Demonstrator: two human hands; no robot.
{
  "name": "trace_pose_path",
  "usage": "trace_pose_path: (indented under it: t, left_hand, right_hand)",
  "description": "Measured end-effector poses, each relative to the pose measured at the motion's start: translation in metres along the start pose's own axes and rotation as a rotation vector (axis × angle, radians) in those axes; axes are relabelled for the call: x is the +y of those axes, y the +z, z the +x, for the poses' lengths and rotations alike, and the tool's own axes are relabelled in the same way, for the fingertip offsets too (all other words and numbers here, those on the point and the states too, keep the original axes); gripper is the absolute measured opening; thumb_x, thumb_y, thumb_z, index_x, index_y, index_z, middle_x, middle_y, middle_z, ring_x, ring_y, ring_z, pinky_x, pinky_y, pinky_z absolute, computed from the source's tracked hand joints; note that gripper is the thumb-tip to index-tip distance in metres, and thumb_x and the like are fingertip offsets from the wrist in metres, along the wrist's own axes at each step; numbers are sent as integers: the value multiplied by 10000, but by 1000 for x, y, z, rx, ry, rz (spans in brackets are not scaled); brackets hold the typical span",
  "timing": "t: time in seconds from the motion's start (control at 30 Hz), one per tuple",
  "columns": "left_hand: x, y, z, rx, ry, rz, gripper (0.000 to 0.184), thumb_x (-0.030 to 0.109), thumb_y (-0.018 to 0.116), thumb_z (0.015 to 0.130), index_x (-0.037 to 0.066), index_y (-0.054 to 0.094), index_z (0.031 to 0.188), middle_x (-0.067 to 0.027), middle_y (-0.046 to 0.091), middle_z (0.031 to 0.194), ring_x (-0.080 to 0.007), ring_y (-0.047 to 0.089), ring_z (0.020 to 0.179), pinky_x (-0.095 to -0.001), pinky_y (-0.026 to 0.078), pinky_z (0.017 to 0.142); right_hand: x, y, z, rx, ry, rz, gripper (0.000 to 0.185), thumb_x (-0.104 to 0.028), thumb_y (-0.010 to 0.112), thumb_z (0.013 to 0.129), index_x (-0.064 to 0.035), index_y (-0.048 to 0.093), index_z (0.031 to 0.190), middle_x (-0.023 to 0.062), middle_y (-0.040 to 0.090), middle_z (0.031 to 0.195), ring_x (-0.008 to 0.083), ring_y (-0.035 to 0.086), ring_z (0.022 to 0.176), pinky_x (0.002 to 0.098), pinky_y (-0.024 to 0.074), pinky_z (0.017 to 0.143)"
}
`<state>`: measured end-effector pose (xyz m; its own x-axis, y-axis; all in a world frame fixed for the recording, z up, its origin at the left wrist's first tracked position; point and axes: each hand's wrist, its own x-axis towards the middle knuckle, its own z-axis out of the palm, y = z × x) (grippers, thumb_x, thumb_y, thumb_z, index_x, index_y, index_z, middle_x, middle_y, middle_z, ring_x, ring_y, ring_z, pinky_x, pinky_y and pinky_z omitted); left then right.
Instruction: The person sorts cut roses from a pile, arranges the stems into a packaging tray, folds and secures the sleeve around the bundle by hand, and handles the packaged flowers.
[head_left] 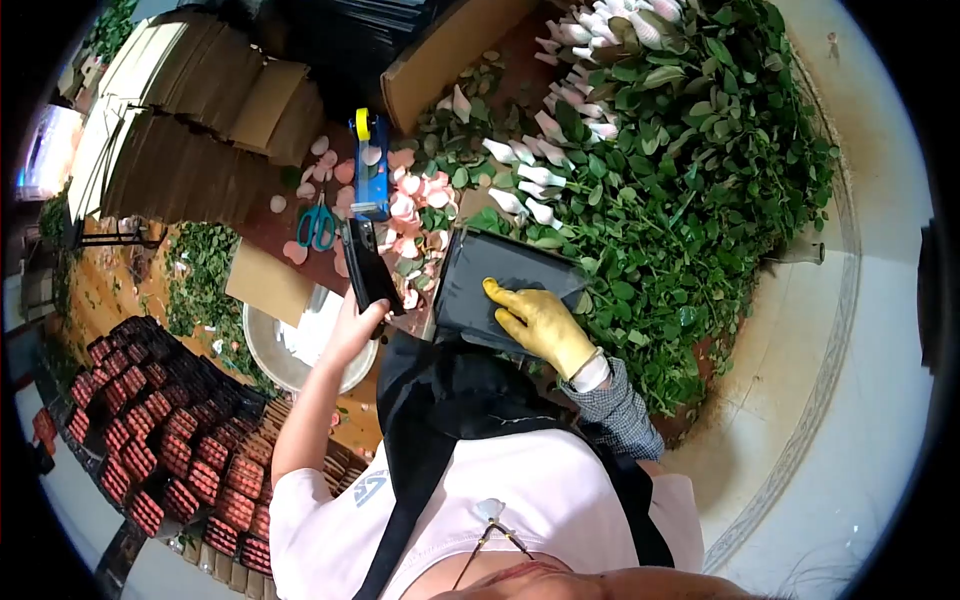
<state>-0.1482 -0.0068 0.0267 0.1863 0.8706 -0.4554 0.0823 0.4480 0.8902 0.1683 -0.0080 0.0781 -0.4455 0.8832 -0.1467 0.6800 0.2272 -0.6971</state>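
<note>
My bare left hand (352,328) is closed around the near end of a narrow black object (370,268), which looks like a plastic tray seen edge-on. My right hand (540,325), in a yellow glove, lies over a flat black tray (475,275) with thumb and forefinger stretched out and touching it. Just beyond the narrow object stand a blue tape dispenser (372,185) with yellow tape and teal-handled scissors (317,227). Loose pink petals (408,210) lie between the two black things.
Leafy rose stems (680,220) with white-netted heads (540,176) are heaped on the right. Flattened cardboard (180,150) is stacked at the left, above a white basin (270,340). Several black trays of red blooms (190,450) cover the lower left.
</note>
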Motion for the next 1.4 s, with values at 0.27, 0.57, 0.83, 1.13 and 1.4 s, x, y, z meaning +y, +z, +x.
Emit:
trace_pose_path:
  t: [0.27,0.57,0.83,1.13,1.4]
  left_hand:
    - [20,54,-27,59,257,1037,796,8,695,740,47,406,1481,-236,520,1171,-426,504,1069,-487,425,944]
    - [-8,47,-6,-85,-28,1006,435,229,725,820,20,614,1184,-230,700,851,-427,680,872,-468,521,917]
    - [-67,24,-71,146,188,821,750,-5,593,776,41,376,1492,-182,570,1209,-376,554,1100,-446,420,993]
    - [-32,-6,-9,-100,834,1517,468,160,556,828,57,543,1284,-73,547,920,-218,567,901,-348,451,824]
    - [-11,-32,25,-154,1131,1359,490,152,609,805,137,588,1294,-122,604,1141,-267,573,1156,-408,447,979]
  right_hand:
    - [-3,-2,-3,31,6,-75,448,-105,703,869,-102,624,1310,120,590,706,298,589,658,423,488,638]
    - [2,0,-4,-10,30,-9,457,-103,667,895,-107,604,1348,158,692,897,328,638,774,407,514,720]
    - [-4,3,-2,9,68,17,428,-136,673,893,-123,625,1319,155,679,886,349,633,814,444,516,753]
    - [-3,7,-6,-19,62,-44,495,-119,680,886,-124,588,1372,159,607,773,326,581,718,426,483,682]
    - [-6,5,-7,8,27,-82,509,-116,683,883,-154,583,1381,150,569,721,323,560,677,436,467,642]
